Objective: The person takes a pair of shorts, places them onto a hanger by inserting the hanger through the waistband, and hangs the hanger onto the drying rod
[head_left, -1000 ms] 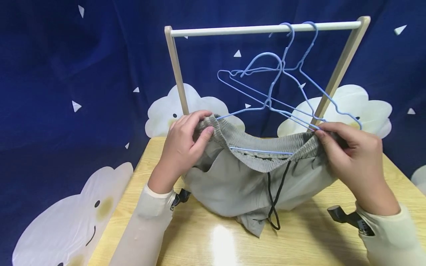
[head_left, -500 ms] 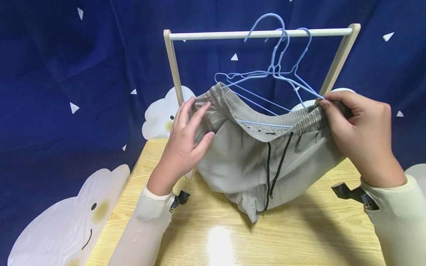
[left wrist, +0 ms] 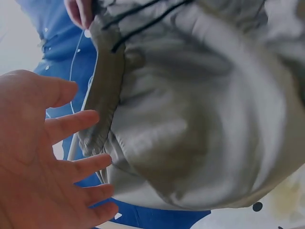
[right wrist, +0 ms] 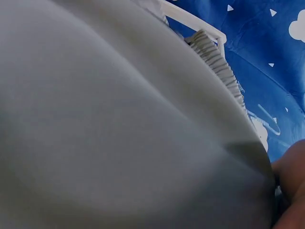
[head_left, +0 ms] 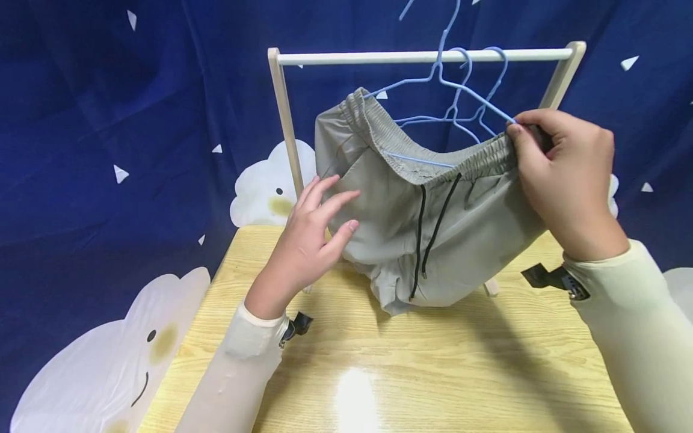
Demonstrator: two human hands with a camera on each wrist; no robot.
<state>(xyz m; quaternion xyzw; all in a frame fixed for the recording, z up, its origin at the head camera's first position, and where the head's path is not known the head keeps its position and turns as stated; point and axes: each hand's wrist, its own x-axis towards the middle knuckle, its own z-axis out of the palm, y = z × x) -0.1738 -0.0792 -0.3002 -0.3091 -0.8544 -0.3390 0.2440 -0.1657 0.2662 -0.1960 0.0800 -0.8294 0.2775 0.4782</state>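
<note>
Nearest the camera, the wooden surface (head_left: pixel 433 373) shows a bright glare spot between two pale sleeves. Above it, the left hand (head_left: pixel 308 243) has its fingers spread and straight, gripping nothing; the fingertips lie at the side of the grey shorts (head_left: pixel 433 222), and the head view leaves contact unclear. The left wrist view shows what the head view does not: the open palm facing the cloth, the fingers (left wrist: pixel 76 164) just beside the gathered waistband edge, with a narrow gap at some of them. The right hand (head_left: pixel 563 180) is clamped on the right end of the elastic waistband, thumb and fingers pinching it together with the end of a blue wire hanger (head_left: pixel 433 81) threaded through the shorts. The right wrist view is almost filled by grey cloth. The shorts hang lifted, their lower hem at the surface, two black drawstrings (head_left: pixel 428 228) dangling. Behind stands the wooden rack (head_left: pixel 411 58), with more blue hangers (head_left: pixel 476 90) hooked on its rail, before a dark blue backdrop (head_left: pixel 135 120) with clouds.
</note>
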